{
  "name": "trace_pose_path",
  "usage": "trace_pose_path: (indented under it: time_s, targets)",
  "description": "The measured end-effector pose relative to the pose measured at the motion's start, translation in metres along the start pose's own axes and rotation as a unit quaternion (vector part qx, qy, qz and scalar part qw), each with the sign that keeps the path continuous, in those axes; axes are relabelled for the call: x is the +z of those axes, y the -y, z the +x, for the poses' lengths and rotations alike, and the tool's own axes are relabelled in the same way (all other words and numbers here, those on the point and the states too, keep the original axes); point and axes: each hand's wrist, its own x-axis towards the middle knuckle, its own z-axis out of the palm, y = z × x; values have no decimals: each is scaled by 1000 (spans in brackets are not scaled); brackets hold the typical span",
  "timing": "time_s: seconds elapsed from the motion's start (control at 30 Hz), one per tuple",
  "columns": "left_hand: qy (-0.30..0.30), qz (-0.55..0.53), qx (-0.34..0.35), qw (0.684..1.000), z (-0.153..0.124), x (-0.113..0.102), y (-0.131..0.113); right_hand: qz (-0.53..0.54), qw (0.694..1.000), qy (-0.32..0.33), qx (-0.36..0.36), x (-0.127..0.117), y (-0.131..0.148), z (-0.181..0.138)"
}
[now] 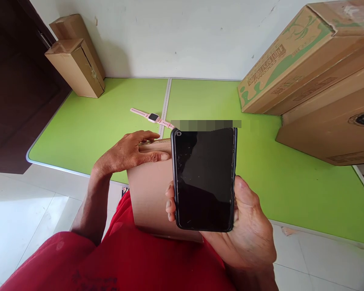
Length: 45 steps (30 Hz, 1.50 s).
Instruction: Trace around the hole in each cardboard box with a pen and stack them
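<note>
My right hand (255, 222) grips a black smartphone (204, 182) upright in front of me, thumb along one side and fingertips along the other. The phone's screen is dark, with a camera hole in one corner. My left hand (127, 152) holds the top edge of a cardboard box (151, 194), its thumb lying across the top and its fingers reaching over the far side. That box stands against my red shirt at the table's near edge, partly hidden behind the phone. Beyond it lies a pink-strapped smartwatch (153, 117), one strap end passing behind the phone.
The green table (133, 91) has a pale seam and a metal rim. Two small cardboard boxes (79, 68) stand at the back left. Large cartons (285, 60) fill the right side. A white wall (170, 36) rises behind, and a dark door (15, 89) is at the left.
</note>
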Motion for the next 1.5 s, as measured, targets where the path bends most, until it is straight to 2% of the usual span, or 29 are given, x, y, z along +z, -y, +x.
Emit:
trace_pose_path:
  time_s: [0.33,0.47,0.6,0.87,1.1,1.5]
  targets:
    - [-1,-5,-15,1000,1,1,0,34,999,-25,28,0,5,-7]
    - [-7,10,-9,1000,1,1,-1,15,999,-8,39,-2,7,-9]
    - [-4,10,-2,1000,1,2,-3,5,1000,7,6,-6,5,-11]
    - [-11,17,-16,1000,1,2,-5,51,999,5,-3,-5,3,-11]
    - [-7,7,-12,1000,0,2,-2,62,998,14,28,-1,2,-12]
    - [-13,9,1,1000,1,3,0,-16,999,-27,28,-4,1,-18]
